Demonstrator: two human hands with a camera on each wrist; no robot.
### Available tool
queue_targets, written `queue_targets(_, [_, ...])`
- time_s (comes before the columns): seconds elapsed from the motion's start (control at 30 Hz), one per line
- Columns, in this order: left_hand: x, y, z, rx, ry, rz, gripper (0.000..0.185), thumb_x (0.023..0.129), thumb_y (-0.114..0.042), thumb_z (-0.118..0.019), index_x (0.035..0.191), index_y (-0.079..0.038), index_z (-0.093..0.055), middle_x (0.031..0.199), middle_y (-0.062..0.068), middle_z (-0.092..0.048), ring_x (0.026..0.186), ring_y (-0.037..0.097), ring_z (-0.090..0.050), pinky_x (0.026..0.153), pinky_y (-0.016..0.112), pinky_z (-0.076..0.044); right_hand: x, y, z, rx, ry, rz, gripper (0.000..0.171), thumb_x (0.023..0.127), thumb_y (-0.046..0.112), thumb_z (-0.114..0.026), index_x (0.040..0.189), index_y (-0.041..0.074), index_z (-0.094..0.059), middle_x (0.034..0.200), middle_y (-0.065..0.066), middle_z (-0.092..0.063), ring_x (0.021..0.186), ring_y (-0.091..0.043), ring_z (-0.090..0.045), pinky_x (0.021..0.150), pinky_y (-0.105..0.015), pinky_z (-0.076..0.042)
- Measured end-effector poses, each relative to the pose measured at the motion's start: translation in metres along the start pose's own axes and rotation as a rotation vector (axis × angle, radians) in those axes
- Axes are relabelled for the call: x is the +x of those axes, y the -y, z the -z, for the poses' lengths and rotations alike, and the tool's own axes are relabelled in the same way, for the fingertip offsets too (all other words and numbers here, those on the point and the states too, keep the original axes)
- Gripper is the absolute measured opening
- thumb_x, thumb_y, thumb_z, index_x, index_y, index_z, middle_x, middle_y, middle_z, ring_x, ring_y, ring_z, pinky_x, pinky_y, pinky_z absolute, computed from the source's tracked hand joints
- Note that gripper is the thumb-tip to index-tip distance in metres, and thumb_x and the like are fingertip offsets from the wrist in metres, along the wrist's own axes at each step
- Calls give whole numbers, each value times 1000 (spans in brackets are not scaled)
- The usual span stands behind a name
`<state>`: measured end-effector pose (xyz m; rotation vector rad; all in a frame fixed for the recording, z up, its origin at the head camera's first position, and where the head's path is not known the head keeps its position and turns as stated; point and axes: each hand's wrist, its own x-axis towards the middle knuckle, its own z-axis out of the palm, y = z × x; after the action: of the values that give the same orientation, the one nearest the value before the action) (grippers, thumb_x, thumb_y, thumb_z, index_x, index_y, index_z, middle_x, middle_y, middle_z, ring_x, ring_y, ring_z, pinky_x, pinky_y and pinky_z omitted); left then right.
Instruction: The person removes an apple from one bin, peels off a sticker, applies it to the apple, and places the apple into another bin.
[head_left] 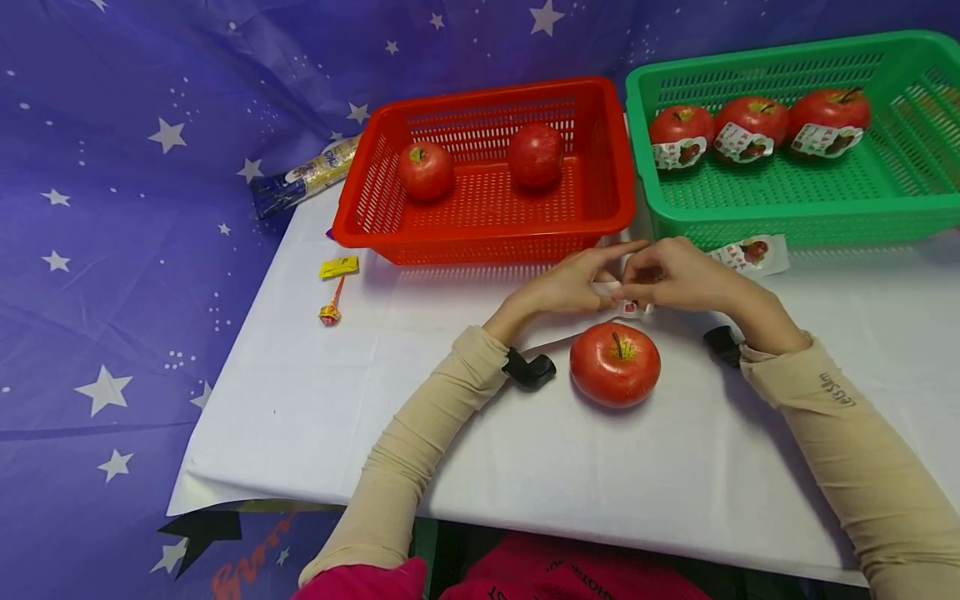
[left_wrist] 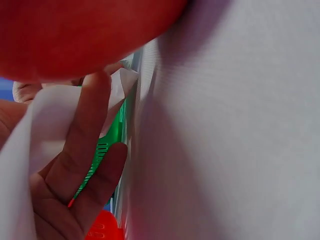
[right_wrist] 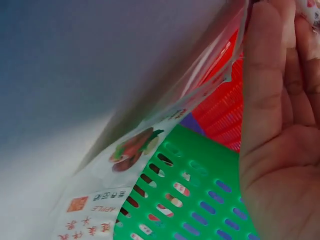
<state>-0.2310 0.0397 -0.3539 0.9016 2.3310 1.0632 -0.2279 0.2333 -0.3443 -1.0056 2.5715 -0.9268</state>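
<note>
Above the apple (head_left: 616, 365) on the white table, both hands meet at a white strip of apple labels (head_left: 633, 308). My left hand (head_left: 573, 281) pinches it between thumb and finger; in the left wrist view the blank side of the strip (left_wrist: 50, 120) curves past the fingers. My right hand (head_left: 686, 271) pinches the strip close to the left fingertips. Its printed part (head_left: 753, 254) sticks out beyond the right hand, with an apple picture and the word APPLE (right_wrist: 135, 155). The exact pinch points are partly hidden by the fingers.
A red basket (head_left: 480, 242) with two unlabelled apples stands behind the hands. Right of it, a green basket (head_left: 795, 221) holds three labelled apples (head_left: 750, 129). A lollipop (head_left: 330, 312), a yellow packet (head_left: 339, 267) and a blue-gold package (head_left: 303, 177) lie to the left.
</note>
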Motion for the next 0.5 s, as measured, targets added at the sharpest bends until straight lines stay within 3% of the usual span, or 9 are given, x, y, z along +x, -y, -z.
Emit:
queue_targets(0.13, [-2,-1,0,35,8,-1,74,87,-2,-62,152,-17,-30,94,4,-55,87,14,-52,75,18,-42,-1,-1,2,56,47,-17,8,85,8,-70,78,8,-70,66,-3,-66,54,-7,-56,52,-23,-46])
queue_targets(0.27, [-5,-5,-1,120,34,29,72,88,-2,-58,152,-20,-29,77,1,-46,75,14,-45,69,19,-38,-1,2,3,30,53,-30,7,83,4,-70,76,6,-72,68,-4,-67,52,-8,-57,50,-24,-48])
queue_targets(0.5, [-3,-12,-2,262,35,30,77,87,-4,-58,154,-22,-24,77,-1,-45,82,15,-41,75,20,-33,-1,9,2,-87,-36,-25,10,78,3,-72,69,8,-72,66,0,-67,49,-4,-51,49,-21,-43])
